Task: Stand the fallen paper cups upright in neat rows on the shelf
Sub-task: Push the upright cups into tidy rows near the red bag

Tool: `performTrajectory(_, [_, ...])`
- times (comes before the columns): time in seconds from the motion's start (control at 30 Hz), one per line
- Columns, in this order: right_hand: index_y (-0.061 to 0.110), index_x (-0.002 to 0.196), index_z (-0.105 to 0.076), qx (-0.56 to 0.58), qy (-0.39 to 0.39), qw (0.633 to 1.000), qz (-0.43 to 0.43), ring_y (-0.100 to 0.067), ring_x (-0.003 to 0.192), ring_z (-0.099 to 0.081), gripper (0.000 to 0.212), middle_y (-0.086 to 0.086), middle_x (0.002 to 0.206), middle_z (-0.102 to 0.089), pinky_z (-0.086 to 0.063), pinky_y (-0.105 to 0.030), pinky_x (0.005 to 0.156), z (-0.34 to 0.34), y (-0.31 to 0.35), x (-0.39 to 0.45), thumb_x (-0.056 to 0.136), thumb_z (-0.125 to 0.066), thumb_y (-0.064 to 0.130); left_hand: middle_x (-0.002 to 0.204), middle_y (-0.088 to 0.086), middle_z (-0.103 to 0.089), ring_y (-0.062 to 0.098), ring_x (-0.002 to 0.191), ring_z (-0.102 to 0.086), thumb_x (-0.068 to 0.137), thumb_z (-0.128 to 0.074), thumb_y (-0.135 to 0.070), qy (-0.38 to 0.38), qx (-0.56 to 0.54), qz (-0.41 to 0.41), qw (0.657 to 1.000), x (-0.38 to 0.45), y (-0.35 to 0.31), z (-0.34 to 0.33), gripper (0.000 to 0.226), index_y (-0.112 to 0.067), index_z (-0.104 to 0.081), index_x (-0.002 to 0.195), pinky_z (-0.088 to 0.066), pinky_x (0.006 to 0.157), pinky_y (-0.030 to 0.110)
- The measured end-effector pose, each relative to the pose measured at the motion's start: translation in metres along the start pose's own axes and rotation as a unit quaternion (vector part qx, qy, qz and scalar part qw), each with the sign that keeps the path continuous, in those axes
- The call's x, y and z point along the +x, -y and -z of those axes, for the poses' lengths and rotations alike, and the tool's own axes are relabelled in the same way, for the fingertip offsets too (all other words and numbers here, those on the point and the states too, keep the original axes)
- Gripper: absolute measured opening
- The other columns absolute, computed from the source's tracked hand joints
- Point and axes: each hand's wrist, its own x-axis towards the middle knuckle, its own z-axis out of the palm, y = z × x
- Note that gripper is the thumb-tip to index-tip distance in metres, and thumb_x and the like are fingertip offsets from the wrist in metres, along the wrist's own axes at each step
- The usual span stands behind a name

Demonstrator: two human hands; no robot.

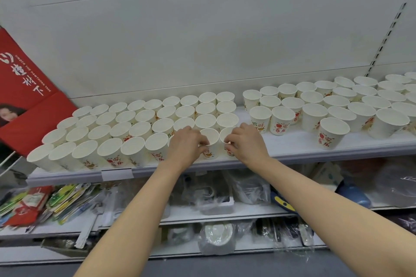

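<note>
where the two bare forearms reach up from the bottom edge, both hands meet at the front row of cups on the white shelf (292, 153). the left hand (185, 144) curls its fingers round the near side of one upright paper cup (210, 141), fingertips pinching at its wall just under the rim. the right hand (246, 141) does likewise on the next cup (226, 136), just right of the first, its fingers bent round that cup's rim and side. both cups stand mouth up at the shelf's front edge, touching or nearly touching each other.

the cups are thin white paper, round and tapering, with rolled rims and red and yellow fruit prints on their sides. left of the hands a tidy block of cups (126, 128) fills the shelf in close rows running to the back panel. right of the hands, past a bare gap, a looser group of cups (337, 105) stands upright, with one cup (333, 132) set forward alone.

a blank label strip (117, 173) hangs on the shelf's front lip. below it, lower shelves hold crinkled clear plastic bags (247, 186) and flat printed packets (45, 200). left of the shelf leans a red poster (29, 101).
</note>
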Motion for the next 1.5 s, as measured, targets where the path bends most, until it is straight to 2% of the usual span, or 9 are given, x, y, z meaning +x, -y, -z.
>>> performTrajectory(0.17, [0.020,0.095,-0.075,0.001,0.005,1.000,-0.020,-0.021,0.091,-0.053,0.019,0.002,0.095,-0.070,-0.040,-0.035,0.080,-0.002,0.002,-0.003,0.083,-0.071,0.035,0.105,-0.010,-0.068,0.015,0.095,-0.050,0.089,-0.063,-0.045,-0.003,0.012,-0.010,1.000,0.001,0.008,-0.006,0.020,-0.035,-0.072,0.104,-0.040,0.070,0.029])
performTrajectory(0.33, [0.019,0.090,-0.074,0.034,-0.067,0.997,-0.027,-0.022,0.082,-0.055,0.017,0.002,0.085,-0.070,-0.042,-0.035,0.072,0.002,-0.005,-0.008,0.081,-0.073,0.033,0.103,-0.016,-0.068,0.011,0.096,-0.052,0.087,-0.061,-0.053,-0.075,-0.065,0.005,0.995,0.011,0.002,0.001,0.026,-0.036,-0.072,0.104,-0.036,0.069,0.026])
performTrajectory(0.5, [0.019,0.084,-0.073,-0.006,-0.133,0.987,-0.095,-0.025,0.078,-0.055,0.007,0.003,0.078,-0.068,-0.040,-0.036,0.070,0.026,-0.071,-0.013,0.079,-0.075,0.024,0.095,-0.013,-0.070,0.013,0.095,-0.051,0.089,-0.064,-0.041,-0.067,-0.082,-0.012,0.994,0.046,-0.022,0.004,0.013,-0.036,-0.073,0.096,-0.039,0.069,0.029])
performTrajectory(0.63, [0.017,0.088,-0.073,-0.051,-0.109,0.980,-0.159,-0.029,0.083,-0.055,0.015,-0.001,0.083,-0.070,-0.041,-0.038,0.071,0.039,-0.124,-0.019,0.074,-0.079,0.020,0.097,-0.011,-0.069,0.015,0.097,-0.052,0.090,-0.064,-0.039,-0.048,-0.079,-0.047,0.995,0.080,-0.060,-0.010,0.016,-0.034,-0.073,0.102,-0.043,0.074,0.032])
performTrajectory(0.8, [0.018,0.094,-0.073,-0.074,-0.050,0.989,-0.116,-0.029,0.090,-0.055,0.023,-0.001,0.093,-0.071,-0.044,-0.040,0.074,0.037,-0.154,-0.012,0.074,-0.080,0.024,0.116,-0.005,-0.065,0.020,0.104,-0.050,0.086,-0.067,-0.040,-0.002,-0.056,-0.073,0.996,0.129,-0.104,-0.035,0.033,-0.030,-0.066,0.117,-0.042,0.085,0.032])
performTrajectory(0.97, [0.020,0.081,-0.074,-0.089,-0.009,0.994,-0.058,-0.023,0.081,-0.053,0.009,0.003,0.079,-0.071,-0.039,-0.037,0.072,0.048,-0.168,-0.009,0.078,-0.076,0.029,0.089,0.001,-0.070,0.023,0.094,-0.056,0.081,-0.068,-0.030,0.011,-0.036,-0.044,0.998,0.146,-0.119,-0.046,0.012,-0.027,-0.075,0.091,-0.043,0.071,0.030])
performTrajectory(1.2, [0.018,0.066,-0.066,-0.043,-0.055,0.998,-0.004,-0.025,0.069,-0.051,0.019,0.006,0.064,-0.061,-0.027,-0.034,0.065,0.061,-0.187,-0.051,0.066,-0.084,0.024,0.091,-0.011,-0.069,0.012,0.090,-0.050,0.086,-0.067,-0.042,0.023,-0.059,-0.090,0.994,0.116,-0.129,-0.042,0.015,-0.031,-0.073,0.093,-0.042,0.070,0.028])
performTrajectory(1.33, [0.021,0.067,-0.068,-0.013,-0.090,0.996,-0.003,-0.021,0.070,-0.051,0.022,0.009,0.064,-0.061,-0.028,-0.030,0.066,0.063,-0.192,-0.053,0.074,-0.074,0.041,0.094,-0.018,-0.066,0.007,0.088,-0.049,0.076,-0.067,-0.061,0.044,-0.104,-0.094,0.989,0.116,-0.126,-0.031,0.034,-0.036,-0.072,0.098,-0.042,0.072,0.026])
performTrajectory(1.5, [0.023,0.076,-0.071,0.005,-0.106,0.994,-0.039,-0.023,0.076,-0.054,0.014,0.009,0.071,-0.066,-0.035,-0.034,0.072,0.078,-0.203,0.001,0.082,-0.067,0.035,0.092,-0.017,-0.069,0.009,0.092,-0.054,0.086,-0.068,-0.036,-0.034,-0.120,0.004,0.992,0.177,-0.097,-0.016,0.010,-0.033,-0.072,0.095,-0.043,0.072,0.028])
